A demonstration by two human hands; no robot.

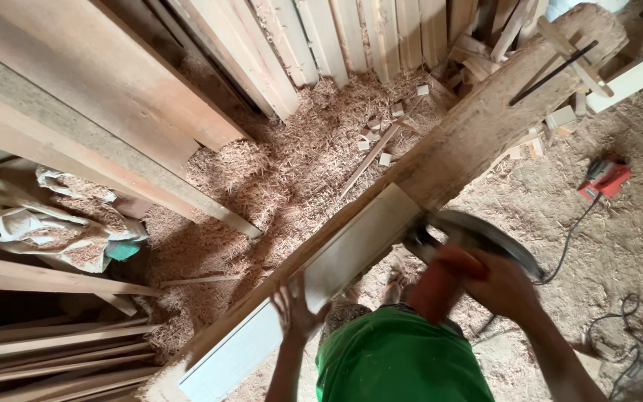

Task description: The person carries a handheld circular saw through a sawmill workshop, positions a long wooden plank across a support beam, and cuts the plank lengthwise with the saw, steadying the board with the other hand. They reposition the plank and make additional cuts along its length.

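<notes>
Pale board (314, 286), laid diagonally along rough beam (470, 141) for support; left hand (295, 309), fingers spread, pressing it flat against shifting; right hand (504, 286) wrapped around red-handled circular saw (459, 249) at board's far end.

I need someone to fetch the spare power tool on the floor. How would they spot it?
Start from the long rough timber beam crossing the sawdust floor. Right of it, alone on the shavings, lies a small red and grey power tool trailing a dark cord. It is the only red thing lying loose; the other red tool is in hand.
</notes>
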